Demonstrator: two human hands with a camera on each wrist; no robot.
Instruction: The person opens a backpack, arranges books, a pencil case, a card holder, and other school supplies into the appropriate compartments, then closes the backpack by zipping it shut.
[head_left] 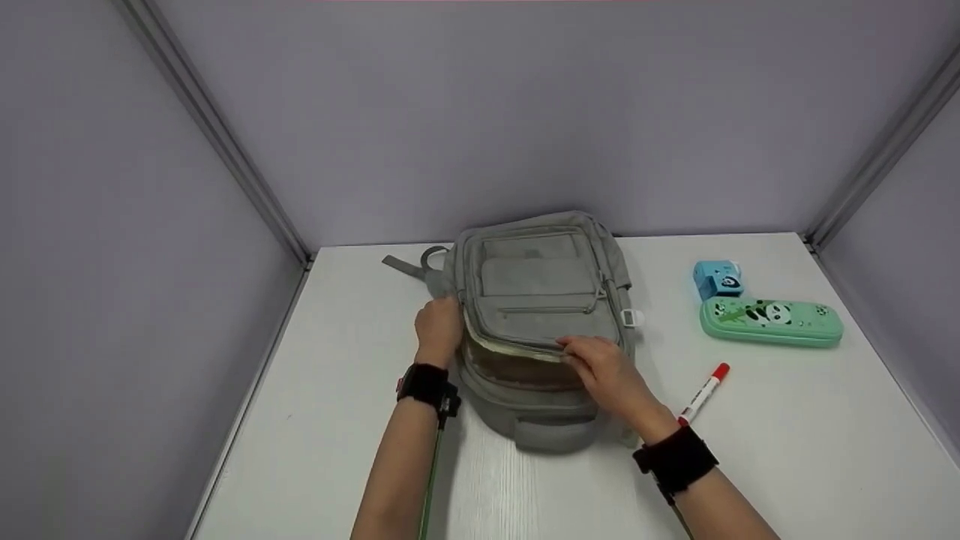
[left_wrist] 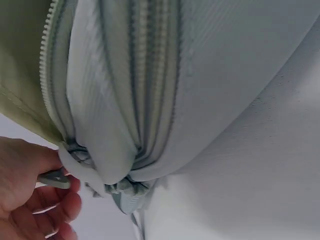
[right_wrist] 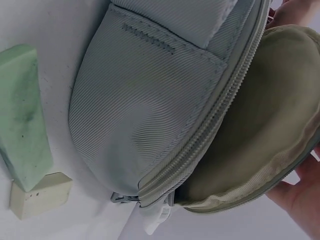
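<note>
A grey backpack (head_left: 540, 277) lies on the white table, its handle end toward me and its main compartment unzipped and gaping. My left hand (head_left: 439, 326) is at the bag's left side. In the left wrist view, its thumb and fingers pinch a zipper pull (left_wrist: 55, 179) at the end of the zip. The front flap (right_wrist: 280, 100) is lifted, showing its tan lining. At that flap's edge, my right hand (head_left: 611, 379) grips the rim between thumb and fingers. The inside of the compartment is mostly hidden.
Right of the bag are a green panda pencil case (head_left: 772, 322), a blue panda-print box-shaped item (head_left: 718, 279) and a red-capped marker (head_left: 703, 394). A green block (right_wrist: 22, 115) and a cream block (right_wrist: 40, 194) lie beside the bag. Grey panels (head_left: 480, 112) enclose the table.
</note>
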